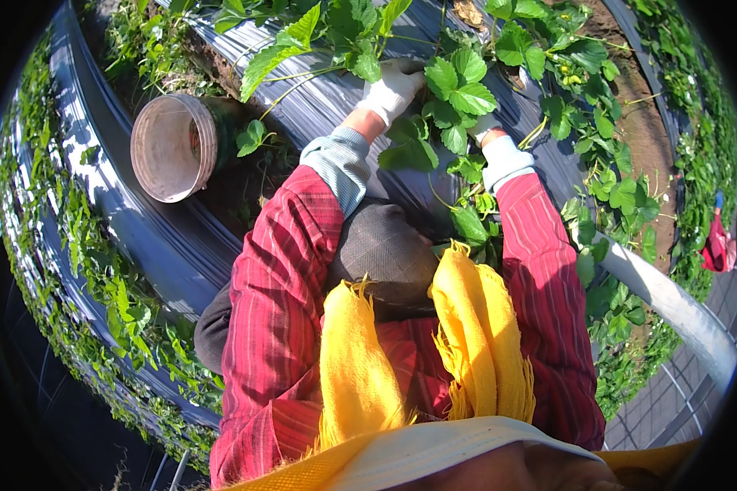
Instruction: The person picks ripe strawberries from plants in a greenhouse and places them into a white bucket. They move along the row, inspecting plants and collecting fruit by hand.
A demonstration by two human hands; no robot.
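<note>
My left hand (393, 93), in a white glove, reaches over black plastic mulch (319, 101) into a strawberry plant (460, 89). Leaves and shade hide its fingertips, so I cannot tell what they touch. Close by on the right, my right hand (484, 126) is also gloved in white. The same plant's leaves cover most of it, and only the part near the wrist shows. Whether either hand grips a stem or leaf is hidden. More strawberry foliage (356, 37) hangs over the mulch just beyond my left hand.
A dirty white plastic bucket (167, 147) lies tipped in the furrow at left, its mouth towards me. A pale curved pole (663, 294) rises at right. Planted rows (129, 307) run along both sides. Something red (717, 248), perhaps clothing, is at far right.
</note>
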